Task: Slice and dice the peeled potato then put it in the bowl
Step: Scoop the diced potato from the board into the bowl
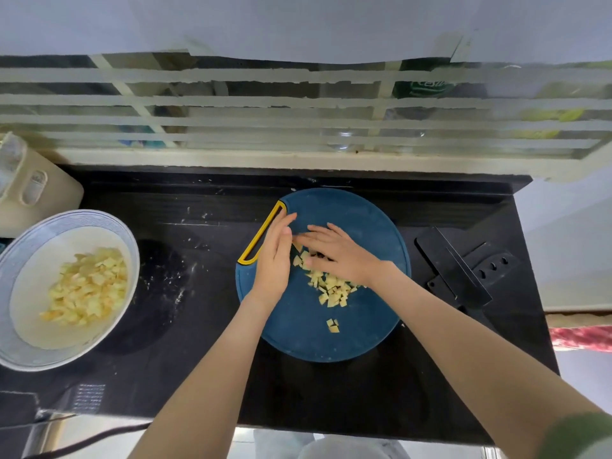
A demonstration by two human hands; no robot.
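Cutting board [357, 213] is dark teal-blue w/ a yellow-rimmed handle slot [261, 233] at its left edge; potato dice [331, 288] on it are pale yellow, same as the pile in the bowl [99, 223], some of those w/ a deeper orange-yellow tint. Bowl is white inside w/ a grey-blue rim band in a fine wave pattern; countertop [198, 309] is black, flecked w/ white specks. Knife [453, 270] at right is all black, container [43, 190] at far left is cream/beige, cloth [581, 337] at right edge is red-pink patterned.
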